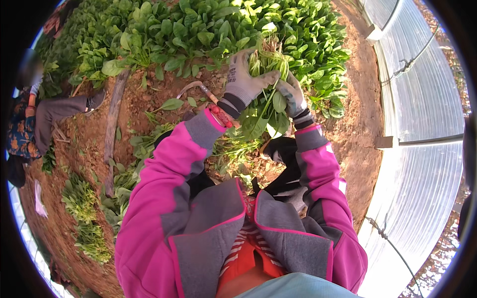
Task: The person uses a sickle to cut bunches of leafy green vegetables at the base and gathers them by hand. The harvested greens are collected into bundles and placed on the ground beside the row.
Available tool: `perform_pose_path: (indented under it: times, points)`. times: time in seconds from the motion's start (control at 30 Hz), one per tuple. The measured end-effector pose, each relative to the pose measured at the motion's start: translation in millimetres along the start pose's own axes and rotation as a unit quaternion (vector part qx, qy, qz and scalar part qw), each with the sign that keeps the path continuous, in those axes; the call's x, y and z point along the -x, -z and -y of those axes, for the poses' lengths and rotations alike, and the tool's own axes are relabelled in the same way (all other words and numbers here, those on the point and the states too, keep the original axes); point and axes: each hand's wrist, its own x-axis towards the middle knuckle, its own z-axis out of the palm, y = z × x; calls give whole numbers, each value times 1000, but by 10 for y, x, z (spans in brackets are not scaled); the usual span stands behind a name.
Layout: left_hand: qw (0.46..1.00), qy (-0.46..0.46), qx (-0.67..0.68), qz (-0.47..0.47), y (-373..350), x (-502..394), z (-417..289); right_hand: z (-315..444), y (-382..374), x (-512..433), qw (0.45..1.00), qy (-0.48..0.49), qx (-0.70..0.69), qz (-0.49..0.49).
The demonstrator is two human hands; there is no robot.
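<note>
Both my hands wear grey knit work gloves with dark cuffs. Between them is a bunch of leafy greens, likely spinach (269, 64), its roots and pale stems upward and its leaves hanging down. My left hand (246, 76) wraps the bunch from the left, thumb across the stems. My right hand (292, 93) grips it from the right, its fingers partly hidden behind the leaves. A sickle (203, 89) with a curved metal blade lies on the soil just left of my left wrist, the lower part of its handle hidden by my arm.
Dense growing greens (186, 29) fill the bed ahead. Cut greens lie on the soil below my hands and in piles (80, 201) at left. A wooden pole (113, 123) lies on the ground. Another person (56, 115) sits at far left. Clear plastic sheeting (417, 89) walls the right side.
</note>
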Motion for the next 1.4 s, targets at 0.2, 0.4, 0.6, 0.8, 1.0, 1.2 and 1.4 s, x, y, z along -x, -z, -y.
perform_pose_path:
  times: [0.2, 0.4, 0.6, 0.8, 1.0, 1.2, 1.4]
  points:
    - [836, 167, 507, 124, 300, -241, 292, -223, 328, 42, 963, 185, 197, -4]
    - [808, 176, 552, 104, 583, -532, 590, -27, 142, 69, 993, 115, -26, 27]
    - [732, 36, 669, 123, 945, -844, 1076, 215, -25, 5, 991, 103, -87, -26]
    - [889, 136, 436, -9, 839, -702, 409, 40, -28, 79, 983, 135, -128, -4]
    - [881, 62, 444, 151, 116, -404, 478, -83, -141, -27, 990, 78, -107, 53]
    - [876, -8, 452, 168, -424, -504, 1208, -181, -290, -110, 994, 39, -104, 8]
    - [728, 185, 591, 293, -193, -486, 706, -282, -97, -281, 981, -50, 174, 67]
